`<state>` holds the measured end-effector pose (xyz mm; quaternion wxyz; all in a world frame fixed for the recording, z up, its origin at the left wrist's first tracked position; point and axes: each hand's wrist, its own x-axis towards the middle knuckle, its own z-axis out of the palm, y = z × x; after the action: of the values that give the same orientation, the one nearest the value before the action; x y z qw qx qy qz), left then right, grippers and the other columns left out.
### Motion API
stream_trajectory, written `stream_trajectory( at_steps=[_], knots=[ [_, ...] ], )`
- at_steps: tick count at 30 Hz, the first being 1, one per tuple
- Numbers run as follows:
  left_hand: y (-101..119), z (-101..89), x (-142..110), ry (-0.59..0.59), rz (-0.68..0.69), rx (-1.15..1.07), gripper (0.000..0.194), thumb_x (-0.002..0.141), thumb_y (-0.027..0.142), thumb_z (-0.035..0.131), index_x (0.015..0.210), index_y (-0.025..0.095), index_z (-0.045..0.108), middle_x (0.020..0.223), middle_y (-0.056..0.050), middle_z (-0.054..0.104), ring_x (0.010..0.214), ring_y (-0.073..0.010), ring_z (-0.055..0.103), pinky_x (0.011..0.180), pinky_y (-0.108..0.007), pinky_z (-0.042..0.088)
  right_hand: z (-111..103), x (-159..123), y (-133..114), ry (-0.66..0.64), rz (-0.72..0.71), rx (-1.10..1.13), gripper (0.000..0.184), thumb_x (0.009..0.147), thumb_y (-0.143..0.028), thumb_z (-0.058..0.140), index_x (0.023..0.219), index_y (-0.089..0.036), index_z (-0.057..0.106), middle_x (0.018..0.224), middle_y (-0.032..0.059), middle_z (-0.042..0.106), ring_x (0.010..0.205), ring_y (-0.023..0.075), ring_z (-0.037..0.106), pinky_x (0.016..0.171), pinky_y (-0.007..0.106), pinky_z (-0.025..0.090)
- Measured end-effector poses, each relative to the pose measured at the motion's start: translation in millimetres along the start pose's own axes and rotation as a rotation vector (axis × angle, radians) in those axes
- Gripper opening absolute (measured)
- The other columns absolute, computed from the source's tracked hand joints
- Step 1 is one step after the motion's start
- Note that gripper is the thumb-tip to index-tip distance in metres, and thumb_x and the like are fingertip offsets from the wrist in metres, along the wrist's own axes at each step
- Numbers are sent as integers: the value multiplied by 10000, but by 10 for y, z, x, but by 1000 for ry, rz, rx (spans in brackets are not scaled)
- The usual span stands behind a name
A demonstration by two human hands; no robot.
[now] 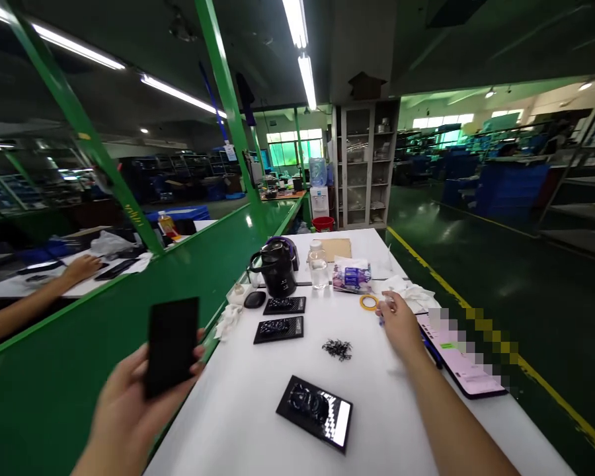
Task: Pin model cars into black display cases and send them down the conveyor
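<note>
On my feed, the left hand (pixel 131 404) grips a dark panel (pixel 172 347) left of the black pile (pixel 337 349); handling it seems the step, calling next for steadiness. Right of the pile, the right hand (pixel 399 325) curls, its grip unclear.

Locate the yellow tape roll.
In the head view, the yellow tape roll lies right of centre on the white table, just left of the right hand.

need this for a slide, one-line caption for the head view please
Left hand holds a flat black panel while the right hand is near a yellow tape roll.
</note>
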<state>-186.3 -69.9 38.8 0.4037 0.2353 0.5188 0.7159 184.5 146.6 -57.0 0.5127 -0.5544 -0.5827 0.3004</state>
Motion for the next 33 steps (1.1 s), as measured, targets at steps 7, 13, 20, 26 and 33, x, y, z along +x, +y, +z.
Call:
stream_trajectory(
  at_steps=[7, 13, 20, 26, 33],
  knots=[
    [-445, 1231, 107, -445, 562, 878, 706, 660, 376, 764, 1310, 237, 526, 1188, -95, 668, 1071, -309, 637, 953, -462, 511, 31, -95, -105, -34, -26, 4, 346, 757, -386, 614, 1055, -231, 699, 771, 36, 654, 760, 279, 602, 718, 354, 419],
    [-915, 1222, 231, -517, 956, 1222, 761, 717, 288, 735, 1394, 220, 392, 1236, -102, 645, 1121, -294, 623, 957, -464, 521, -99, -172, -387, 180, -52, 331, 469, 842, -502, 568, 1217, -223, 545, 886, 39, 611, 868, 255, 594, 854, 390, 437],
    [-979, 1196, 108, -548, 920, 1155, 852, 702, 263, 772, 1420, 264, 313, 1200, -63, 657, 1081, -255, 645, 944, -431, 539, 76, -321, -1376, -394, -42, 1035, 340, 837, -543, 626, 927, -220, 569, 690, -20, 437, 576, 141, 436, 558, 250, 428],
    [-939, 1220, 7, -531, 801, 1145, 854, 695, 267, 768, 1418, 263, 315, 1195, -55, 672, 1068, -244, 663, 938, -410, 554, 289, -484, -1385, -826, 28, 1540, 688, 874, -760, 516, 525, -201, 319, 450, -62, 219, 399, 97, 170, 401, 230, 188],
    [-917, 1282, -90, -484, 732, 1147, 849, 664, 276, 779, 1396, 281, 348, 1155, -19, 696, 1020, -218, 689, 900, -370, 577, 240, -488, -1266, -721, 67, 1535, 583, 889, -599, 511, 502, -200, 337, 431, -45, 229, 403, 112, 208, 423, 253, 197]
  ],
)
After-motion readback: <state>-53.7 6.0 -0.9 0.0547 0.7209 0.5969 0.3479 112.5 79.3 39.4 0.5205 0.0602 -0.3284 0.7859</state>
